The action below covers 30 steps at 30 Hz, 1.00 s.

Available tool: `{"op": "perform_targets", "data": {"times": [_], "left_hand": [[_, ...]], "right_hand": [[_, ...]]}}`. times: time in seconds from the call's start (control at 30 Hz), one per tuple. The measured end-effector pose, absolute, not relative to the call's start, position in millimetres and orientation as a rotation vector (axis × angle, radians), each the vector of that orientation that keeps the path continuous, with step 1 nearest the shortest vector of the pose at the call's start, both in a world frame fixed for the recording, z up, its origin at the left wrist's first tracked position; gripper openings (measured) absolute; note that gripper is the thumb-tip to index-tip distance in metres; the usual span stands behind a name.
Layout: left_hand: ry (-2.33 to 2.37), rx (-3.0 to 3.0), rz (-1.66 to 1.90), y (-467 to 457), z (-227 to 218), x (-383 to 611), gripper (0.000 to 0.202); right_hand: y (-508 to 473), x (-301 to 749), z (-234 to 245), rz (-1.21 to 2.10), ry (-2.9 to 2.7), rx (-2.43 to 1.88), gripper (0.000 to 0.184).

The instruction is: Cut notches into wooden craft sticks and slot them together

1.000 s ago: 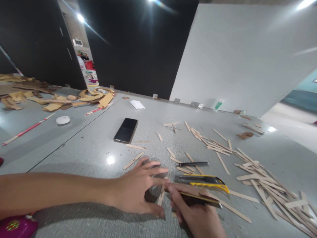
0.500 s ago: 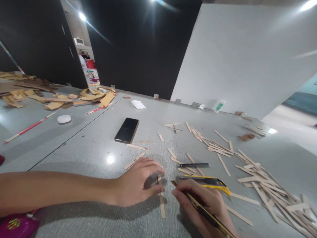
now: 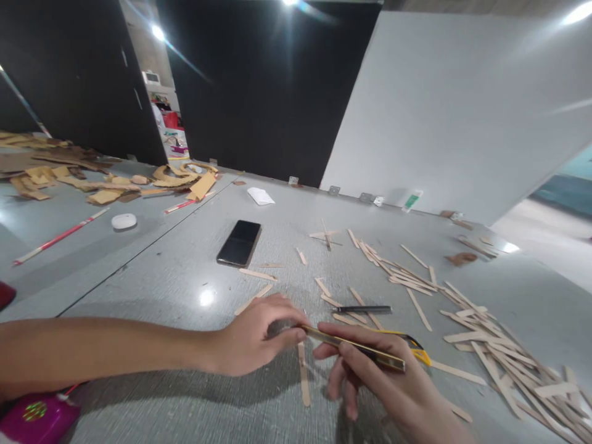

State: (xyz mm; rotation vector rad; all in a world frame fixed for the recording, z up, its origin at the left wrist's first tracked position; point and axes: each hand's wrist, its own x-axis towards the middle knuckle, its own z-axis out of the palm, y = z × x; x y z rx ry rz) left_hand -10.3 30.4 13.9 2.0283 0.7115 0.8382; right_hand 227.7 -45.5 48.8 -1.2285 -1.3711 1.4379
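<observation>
My right hand (image 3: 379, 364) holds a slim gold-and-black tool (image 3: 356, 348) shaped like a narrow cutter, its fingers along the shaft and the lower ones hanging loose. At the tool's left tip, the thumb and forefinger of my left hand (image 3: 259, 336) are pinched together. Below that tip a wooden craft stick (image 3: 303, 376) lies on the grey table, its upper end hidden by the hands. Just behind my right hand, a yellow utility knife (image 3: 419, 350) is partly covered. A black pen (image 3: 365, 308) rests across several craft sticks farther back.
A large pile of craft sticks (image 3: 509, 357) spreads over the right side. A phone (image 3: 239, 243), folded white paper (image 3: 260, 196) and white earbud case (image 3: 124, 222) lie farther off. Torn cardboard (image 3: 106, 185) lies at the back left. A purple object (image 3: 41, 419) is near my left forearm.
My right hand has turned the tool from slanting toward me to nearly level and brought its tip to my left hand. My left thumb and forefinger have closed together at that tip.
</observation>
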Motion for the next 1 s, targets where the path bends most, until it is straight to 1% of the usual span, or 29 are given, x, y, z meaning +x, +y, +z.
{"op": "perform_targets", "data": {"times": [0.23, 0.37, 0.5, 0.57, 0.67, 0.73, 0.77, 0.8, 0.87, 0.93, 1.0], "left_hand": [[0.718, 2.074, 0.772, 32.4, 16.2, -9.6, 0.027], [0.702, 2.099, 0.772, 32.6, 15.2, -10.6, 0.026], [0.675, 2.126, 0.771, 33.0, 14.9, -10.2, 0.027], [0.636, 2.149, 0.767, 32.4, 15.3, -9.3, 0.03], [0.538, 2.219, 0.743, 29.9, 14.8, -8.6, 0.032], [0.535, 2.275, 0.728, 27.8, 12.9, -8.8, 0.026], [0.565, 2.3, 0.725, 26.9, 11.5, -9.2, 0.025], [0.607, 2.323, 0.722, 25.9, 10.0, -9.5, 0.029], [0.691, 2.35, 0.713, 23.6, 7.7, -10.4, 0.047], [0.741, 2.379, 0.698, 19.6, 7.8, -11.6, 0.059], [0.746, 2.462, 0.655, 13.2, 11.4, -13.8, 0.06]], "right_hand": [[-45.0, 227.1, 44.9, 1.517, -1.365, -1.083, 0.042], [-40.7, 228.8, 42.0, 1.462, -1.399, -1.144, 0.04], [-43.3, 225.7, 41.9, 1.448, -1.369, -1.196, 0.043], [-45.3, 223.8, 38.8, 1.379, -1.392, -1.216, 0.043], [-47.2, 222.4, 31.6, 1.112, -1.534, -1.298, 0.037], [-47.5, 223.4, 29.1, 1.021, -1.531, -1.386, 0.041], [-47.3, 224.6, 29.2, 1.053, -1.484, -1.41, 0.044], [-46.7, 226.1, 30.1, 1.121, -1.436, -1.418, 0.048], [-45.0, 229.6, 32.5, 1.196, -1.432, -1.422, 0.053], [-43.1, 232.3, 33.3, 1.105, -1.561, -1.444, 0.048], [-41.6, 233.1, 31.3, 1.044, -1.607, -1.478, 0.043]]}}
